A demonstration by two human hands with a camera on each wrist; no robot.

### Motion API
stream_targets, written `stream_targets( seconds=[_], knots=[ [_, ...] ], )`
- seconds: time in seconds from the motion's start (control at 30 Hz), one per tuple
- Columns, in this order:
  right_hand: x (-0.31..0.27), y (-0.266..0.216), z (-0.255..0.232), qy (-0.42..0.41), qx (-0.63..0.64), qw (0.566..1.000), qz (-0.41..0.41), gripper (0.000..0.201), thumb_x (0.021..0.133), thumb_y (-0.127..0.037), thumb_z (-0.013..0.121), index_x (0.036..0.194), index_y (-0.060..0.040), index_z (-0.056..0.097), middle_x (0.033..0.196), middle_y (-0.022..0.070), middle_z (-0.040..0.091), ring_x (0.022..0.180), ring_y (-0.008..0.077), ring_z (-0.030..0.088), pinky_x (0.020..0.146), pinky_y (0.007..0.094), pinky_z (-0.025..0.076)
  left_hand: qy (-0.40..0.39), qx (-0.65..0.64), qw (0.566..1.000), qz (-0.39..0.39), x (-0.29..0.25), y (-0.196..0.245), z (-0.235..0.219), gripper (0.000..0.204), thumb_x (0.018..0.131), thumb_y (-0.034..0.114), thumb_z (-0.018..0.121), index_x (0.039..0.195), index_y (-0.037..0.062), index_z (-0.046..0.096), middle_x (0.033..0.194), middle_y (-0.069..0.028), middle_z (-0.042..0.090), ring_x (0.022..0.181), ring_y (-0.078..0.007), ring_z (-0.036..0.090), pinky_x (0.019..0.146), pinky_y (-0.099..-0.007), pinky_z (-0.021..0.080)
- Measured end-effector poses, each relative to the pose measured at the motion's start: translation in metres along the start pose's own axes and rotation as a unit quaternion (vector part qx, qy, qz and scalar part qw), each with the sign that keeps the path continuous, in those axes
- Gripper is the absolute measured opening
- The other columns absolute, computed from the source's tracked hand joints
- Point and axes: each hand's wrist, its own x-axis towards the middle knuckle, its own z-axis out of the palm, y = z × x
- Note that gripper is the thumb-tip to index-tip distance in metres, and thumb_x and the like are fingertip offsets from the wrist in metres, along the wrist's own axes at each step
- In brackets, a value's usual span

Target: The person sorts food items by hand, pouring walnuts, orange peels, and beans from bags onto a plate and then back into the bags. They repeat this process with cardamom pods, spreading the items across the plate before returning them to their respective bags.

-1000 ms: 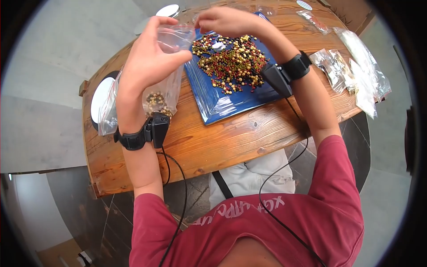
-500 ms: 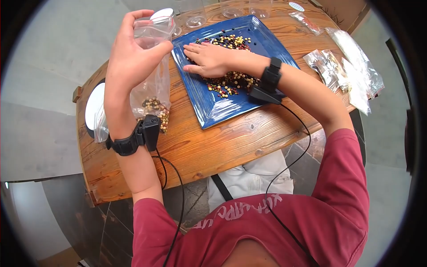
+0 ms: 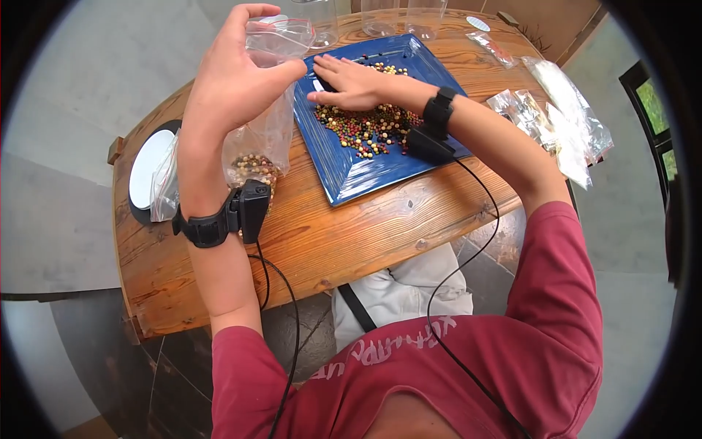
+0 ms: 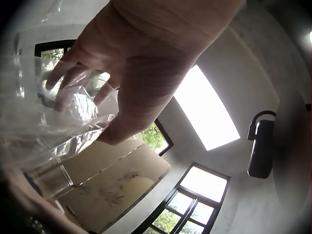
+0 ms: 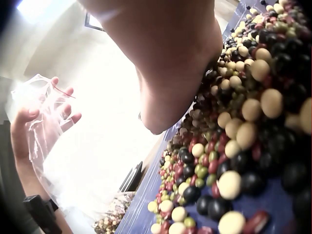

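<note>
My left hand [image 3: 238, 88] holds a clear zip bag [image 3: 274, 135] by its mouth, thumb and fingers curved around the spread opening. Mixed beans [image 3: 252, 167] lie in the bottom of the bag, left of a square blue plate [image 3: 325, 179]. On that plate is a wide layer of black, cream, red and green beans [image 3: 365, 135]. My right hand [image 3: 349, 86] lies palm down over them with straight fingers, near the plate's left side. From the right wrist view, the thumb side of the right hand [image 5: 168, 92] presses low against the beans [image 5: 229, 141].
Several clear cups [image 3: 380, 18] stand behind the plate. At the right lie small plastic packets [image 3: 523, 113] and a larger clear bag [image 3: 574, 95]. A white disc [image 3: 152, 170] and another plastic bag [image 3: 165, 186] are on the left of the wooden table [image 3: 365, 234].
The right hand came down from beside the bag's mouth onto the beans, then shifted slightly toward the plate's far left. The left hand kept hold of the bag throughout.
</note>
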Motion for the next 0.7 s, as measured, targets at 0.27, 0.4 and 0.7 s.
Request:
stream_targets(
  seconds=[0.27, 0.4, 0.7],
  knots=[
    [-0.078, -0.037, -0.028, -0.087, 0.088, 0.988, -0.095, 0.081, 0.107, -0.057, 0.036, 0.160, 0.0028, 0.025, 0.167, 0.0247, 0.026, 0.158, 0.0343, 0.019, 0.129, 0.0479, 0.013, 0.005, -0.035, 0.999, 0.023, -0.001, 0.005, -0.004, 0.057, 0.077, 0.004, 0.073, 0.129, 0.0006, 0.050, 0.119, -0.0129, 0.061, 0.102, -0.0188, 0.065, 0.086, -0.0303, 0.053],
    [-0.079, 0.004, -0.039, 0.017, 0.058, 0.997, -0.037, 0.080, 0.108, -0.056, 0.038, 0.162, 0.0001, 0.022, 0.169, 0.0219, 0.023, 0.159, 0.0339, 0.016, 0.128, 0.0494, 0.010, 0.004, -0.013, 1.000, 0.010, -0.009, 0.017, -0.008, 0.059, 0.076, 0.008, 0.074, 0.130, 0.0005, 0.050, 0.119, -0.0156, 0.064, 0.105, -0.0222, 0.066, 0.090, -0.0323, 0.053],
    [-0.057, 0.070, -0.008, 0.009, 0.008, 0.997, 0.071, 0.094, 0.103, -0.066, 0.039, 0.161, 0.0050, 0.020, 0.170, 0.0240, 0.016, 0.159, 0.0331, 0.011, 0.129, 0.0469, 0.008, 0.007, 0.052, 0.996, 0.067, -0.009, 0.007, -0.014, 0.075, 0.073, 0.016, 0.078, 0.139, 0.0000, 0.048, 0.128, -0.0224, 0.061, 0.117, -0.0288, 0.063, 0.098, -0.0358, 0.052]
  ],
)
